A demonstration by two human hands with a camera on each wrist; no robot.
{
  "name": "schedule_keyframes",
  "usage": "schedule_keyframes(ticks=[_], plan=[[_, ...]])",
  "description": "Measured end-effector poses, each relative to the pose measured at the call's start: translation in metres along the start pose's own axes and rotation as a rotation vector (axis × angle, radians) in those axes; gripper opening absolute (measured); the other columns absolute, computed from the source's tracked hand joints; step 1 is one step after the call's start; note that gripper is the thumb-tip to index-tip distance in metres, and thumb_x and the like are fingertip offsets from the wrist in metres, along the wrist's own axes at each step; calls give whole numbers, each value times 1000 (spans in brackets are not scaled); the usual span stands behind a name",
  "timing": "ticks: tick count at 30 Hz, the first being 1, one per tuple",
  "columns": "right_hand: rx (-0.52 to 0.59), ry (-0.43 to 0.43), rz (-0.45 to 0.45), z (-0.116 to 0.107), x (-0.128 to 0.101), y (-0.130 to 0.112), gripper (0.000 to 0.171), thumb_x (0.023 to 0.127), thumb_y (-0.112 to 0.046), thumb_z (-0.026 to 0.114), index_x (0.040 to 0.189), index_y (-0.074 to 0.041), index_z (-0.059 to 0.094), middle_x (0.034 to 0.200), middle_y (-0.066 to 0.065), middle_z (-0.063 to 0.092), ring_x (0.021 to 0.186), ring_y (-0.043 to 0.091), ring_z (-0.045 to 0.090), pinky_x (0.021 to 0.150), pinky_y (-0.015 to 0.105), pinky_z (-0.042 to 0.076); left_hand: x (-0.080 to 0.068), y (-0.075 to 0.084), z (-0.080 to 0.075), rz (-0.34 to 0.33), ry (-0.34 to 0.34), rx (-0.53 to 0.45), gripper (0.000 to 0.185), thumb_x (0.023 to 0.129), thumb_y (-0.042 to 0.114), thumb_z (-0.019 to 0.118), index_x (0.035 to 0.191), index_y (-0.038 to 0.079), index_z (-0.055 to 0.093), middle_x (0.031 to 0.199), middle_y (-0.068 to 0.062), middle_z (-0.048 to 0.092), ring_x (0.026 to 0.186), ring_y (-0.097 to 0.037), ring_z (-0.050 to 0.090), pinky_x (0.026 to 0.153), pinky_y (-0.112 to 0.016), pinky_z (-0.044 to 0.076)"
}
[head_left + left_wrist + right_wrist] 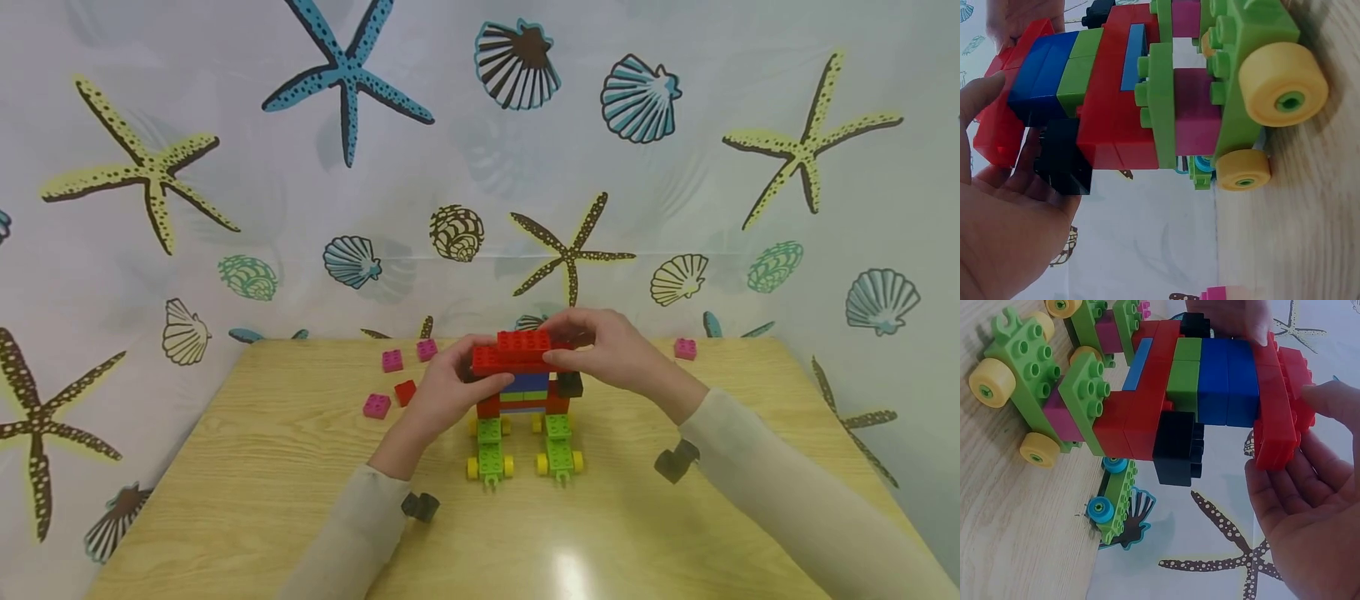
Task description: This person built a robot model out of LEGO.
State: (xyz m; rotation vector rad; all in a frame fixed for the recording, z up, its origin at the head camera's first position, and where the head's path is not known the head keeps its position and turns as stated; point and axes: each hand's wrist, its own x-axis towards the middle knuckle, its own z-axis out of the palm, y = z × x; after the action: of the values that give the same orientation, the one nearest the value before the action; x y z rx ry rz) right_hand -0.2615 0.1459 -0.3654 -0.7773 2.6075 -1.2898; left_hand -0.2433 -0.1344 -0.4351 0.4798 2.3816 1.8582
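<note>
A tall model of toy building bricks stands on two green wheeled bases (490, 457) with yellow wheels. Red bricks form its top: a smaller studded red brick (522, 344) sits over a longer red layer (486, 360). My left hand (442, 390) grips the left end of the long red layer, thumb in front and fingers behind. At the right end, my right hand (618, 350) holds the top red bricks between thumb and fingers. Below them come blue bricks (1227, 381), green bricks (1185, 374), red bricks (1138, 425) and black side bricks (1174, 450).
Pink bricks (377, 406) and a red brick (405, 392) lie left of the model on the wooden table (285, 467). Another pink brick (685, 348) is at the back right. Behind the model stands a green wheeled base with blue wheels (1100, 509). A patterned curtain (420, 183) hangs behind.
</note>
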Motion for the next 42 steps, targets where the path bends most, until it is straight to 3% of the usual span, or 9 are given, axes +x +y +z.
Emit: schedule_keyframes(ticks=[8, 17, 25, 42], plan=[[-10, -6, 0, 1, 1, -3, 42, 105, -29, 79, 142, -11, 71, 138, 13, 77, 126, 35, 74, 110, 55, 63, -6, 13, 1, 27, 66, 29, 49, 104, 35, 81, 150, 25, 66, 148, -6, 71, 132, -34, 68, 96, -44, 70], [12, 10, -28, 6, 2, -2, 42, 106, -29, 79, 142, -10, 72, 135, 14, 78, 121, 34, 76, 105, 52, 66, -7, 15, 2, 58, 96, 10, 43, 107, 30, 78, 148, 19, 69, 149, -9, 71, 130, -34, 69, 96, -41, 70], [50, 7, -7, 6, 3, 2, 40, 106, -29, 78, 141, -10, 73, 136, 15, 78, 118, 34, 77, 102, 49, 68, -6, 15, 1, 41, 87, 0, 42, 107, 30, 79, 147, 20, 71, 148, -8, 71, 128, -33, 70, 95, -43, 70], [73, 1, 17, 5, 4, 3, 36, 104, -28, 81, 135, -11, 77, 133, 13, 79, 116, 36, 80, 99, 46, 69, -4, 13, 0, 45, 87, 80, 45, 106, 28, 80, 148, 16, 71, 148, -12, 71, 120, -36, 77, 90, -44, 71]])
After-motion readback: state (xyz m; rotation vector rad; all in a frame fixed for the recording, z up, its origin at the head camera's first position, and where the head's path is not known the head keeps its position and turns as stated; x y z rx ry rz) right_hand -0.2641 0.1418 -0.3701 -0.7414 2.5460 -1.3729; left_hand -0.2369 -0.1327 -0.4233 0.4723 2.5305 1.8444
